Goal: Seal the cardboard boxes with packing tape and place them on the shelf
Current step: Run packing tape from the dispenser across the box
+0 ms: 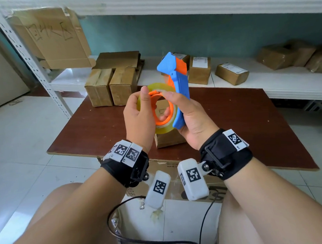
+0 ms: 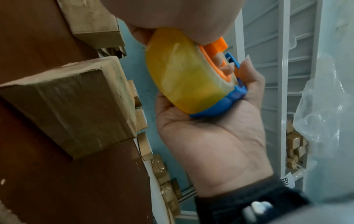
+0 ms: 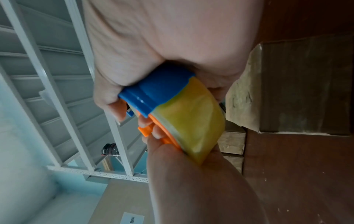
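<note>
Both hands held one tape dispenser (image 1: 175, 88) above the brown table (image 1: 94, 128): the left hand (image 1: 138, 119) curled around its yellowish tape roll (image 1: 161, 130), the right hand (image 1: 191, 122) gripping the blue handle. Beneath sat a small cardboard box (image 1: 166, 140); farther off, two boxes (image 1: 110, 87) stood near the shelf (image 1: 265, 82).

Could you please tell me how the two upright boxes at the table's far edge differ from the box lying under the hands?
The two upright boxes stand tall on end, side by side at the table's far edge; the box under the hands sits low near the front edge. The upright pair is in full view; the near one is mostly hidden by the tape dispenser. All are brown cardboard.
</note>
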Motion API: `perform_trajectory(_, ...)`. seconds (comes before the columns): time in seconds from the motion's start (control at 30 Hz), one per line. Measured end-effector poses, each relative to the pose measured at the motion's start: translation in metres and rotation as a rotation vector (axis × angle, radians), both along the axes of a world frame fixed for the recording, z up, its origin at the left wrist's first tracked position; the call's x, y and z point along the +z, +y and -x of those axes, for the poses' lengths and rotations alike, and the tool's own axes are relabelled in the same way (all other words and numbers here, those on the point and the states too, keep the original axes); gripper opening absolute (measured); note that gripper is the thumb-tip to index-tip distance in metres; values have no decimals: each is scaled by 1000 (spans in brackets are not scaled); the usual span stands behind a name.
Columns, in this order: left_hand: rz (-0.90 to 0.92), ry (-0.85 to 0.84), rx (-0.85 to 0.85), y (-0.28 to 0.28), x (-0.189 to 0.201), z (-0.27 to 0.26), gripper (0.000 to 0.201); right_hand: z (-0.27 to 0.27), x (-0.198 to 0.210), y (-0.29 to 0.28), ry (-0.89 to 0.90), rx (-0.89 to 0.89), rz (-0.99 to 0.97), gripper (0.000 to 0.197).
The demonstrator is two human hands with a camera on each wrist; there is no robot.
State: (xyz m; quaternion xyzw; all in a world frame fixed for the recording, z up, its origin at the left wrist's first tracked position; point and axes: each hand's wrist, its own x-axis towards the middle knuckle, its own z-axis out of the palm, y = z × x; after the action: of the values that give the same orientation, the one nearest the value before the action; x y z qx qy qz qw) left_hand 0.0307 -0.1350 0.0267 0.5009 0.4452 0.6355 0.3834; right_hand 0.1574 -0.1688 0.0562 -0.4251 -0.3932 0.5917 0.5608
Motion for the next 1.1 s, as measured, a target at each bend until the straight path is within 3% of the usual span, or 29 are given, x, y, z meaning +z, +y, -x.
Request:
perform_trajectory(0.17, 2, 21, -100, 2, 6, 4, 48, -11, 4, -5, -254, -159, -214, 29)
perform_trajectory(0.27, 85, -112, -219, 5, 12, 7, 61, -25, 0, -7, -510, -254, -320, 66)
perform_trajectory(0.33, 140, -204, -321, 4, 16, 11, 65, -33, -2, -9, -700, -298, -351, 78)
perform_trajectory(0.47, 267, -301, -398, 3, 18, 21, 58, -43, -4, -12, -984, -330, -348, 75)
perform_trajectory(0.63, 273, -292, -387, 8, 12, 32, 29, -47, -8, -18, -1301, -266, -365, 78)
perform_trajectory(0.83, 261, -186, -490, 5, 4, 43, 35, -46, -8, -22, -1445, -235, -387, 82)
perform_trajectory(1.1, 264, -172, -473, 5, -1, 54, 27, -46, -9, -27, -1519, -222, -402, 80)
